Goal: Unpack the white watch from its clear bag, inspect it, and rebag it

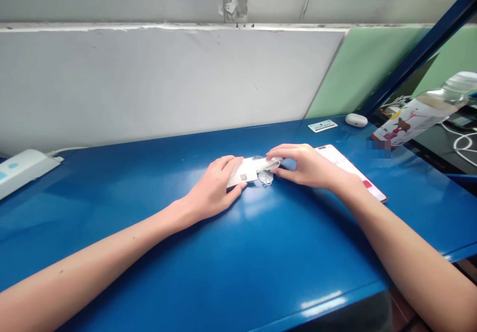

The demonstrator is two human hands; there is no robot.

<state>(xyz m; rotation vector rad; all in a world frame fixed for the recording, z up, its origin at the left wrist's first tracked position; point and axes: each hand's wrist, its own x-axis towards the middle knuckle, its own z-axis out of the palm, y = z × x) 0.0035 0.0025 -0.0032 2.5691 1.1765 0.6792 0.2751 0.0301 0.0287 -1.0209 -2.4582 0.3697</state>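
Over the middle of the blue table, my left hand [221, 185] grips a small flat white packet [244, 171] with a square printed code, thumb along its near edge and fingers over the top. My right hand [301, 165] pinches the other end, where a whitish, clear-looking strip [275, 163] shows between thumb and fingertips. Just below that strip lies a round, see-through piece [266, 177] with dark lines on it. Whether the strip and the round piece are joined to the packet I cannot tell.
A phone [354, 175] lies beside my right wrist, partly covered by it. Behind it are a card [322, 125] and a white earbud case [356, 120]. A bottle [421, 116] leans at the right. A white power strip [26, 170] sits far left, and a wall backs the blue table [231, 267].
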